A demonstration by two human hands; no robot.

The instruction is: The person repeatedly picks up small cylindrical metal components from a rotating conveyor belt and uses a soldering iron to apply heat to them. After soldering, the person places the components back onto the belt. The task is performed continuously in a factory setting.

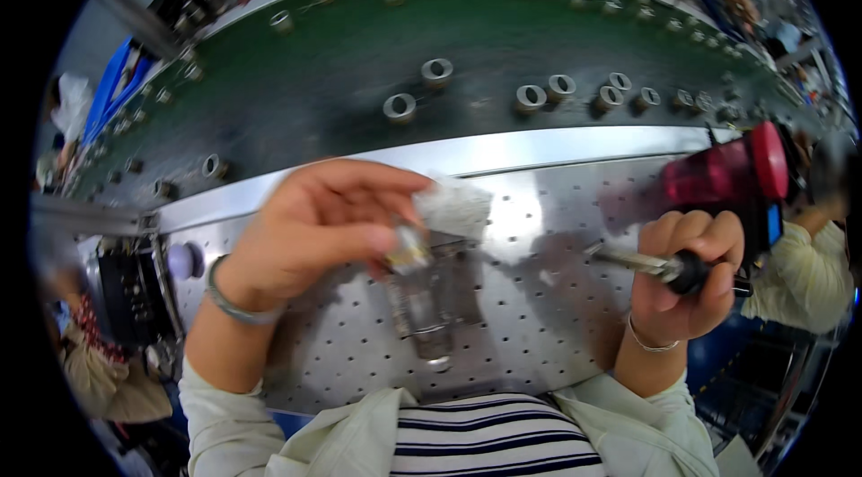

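My left hand [328,221] is closed around a small shiny metal piece [409,251] with a yellowish tint, blurred by motion. A crumpled white cloth or tissue [455,207] lies against its fingertips; whether the fingers also grip it is unclear. Below that hand, a metal fixture [434,342] with a rounded near end sits on the bench. On the right, my right hand [687,275] is wrapped around a hand tool [637,261] with a round black handle end. The tool's flat metal shaft points left, above the bench.
A perforated metal bench [539,342] spans the near area. Beyond its raised edge runs a green conveyor belt [332,73] carrying several metal rings [437,73]. A dark pink translucent container [727,170] stands at right, a black device [130,288] at left. Other people work around the belt.
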